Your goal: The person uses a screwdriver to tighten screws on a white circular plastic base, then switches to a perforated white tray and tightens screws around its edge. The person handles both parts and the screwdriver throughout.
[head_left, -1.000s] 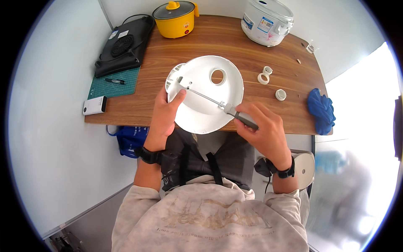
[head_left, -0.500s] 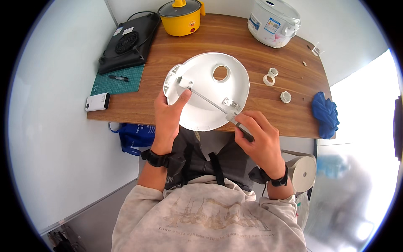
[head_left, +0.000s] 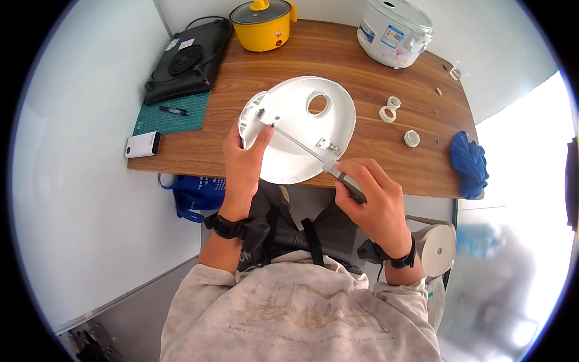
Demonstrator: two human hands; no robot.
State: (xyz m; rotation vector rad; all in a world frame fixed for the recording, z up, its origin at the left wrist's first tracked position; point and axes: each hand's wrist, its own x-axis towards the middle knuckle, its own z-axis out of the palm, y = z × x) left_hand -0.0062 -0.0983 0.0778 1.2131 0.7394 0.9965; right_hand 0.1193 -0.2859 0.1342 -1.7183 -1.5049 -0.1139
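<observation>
My left hand grips a white round plastic lid by its left rim, with the thumb on the inner face. The lid is tilted, its hollow side toward me, over the table's front edge. It has a round hole and a small bracket with metal parts. My right hand is closed round the dark handle of a screwdriver. The shaft runs up and left across the lid, its tip near a small post beside my left thumb. Whether the tip sits in a screw is too small to tell.
White plastic rings and a white cap lie right of the lid, near a blue cloth. Behind stand a yellow pot and a rice cooker. A black appliance, cutting mat, pen and white power bank lie left.
The lid has tilted a little more, so its outline looks narrower and its right and lower rims sit slightly further in. Both hands keep their holds, and the screwdriver has barely shifted.
</observation>
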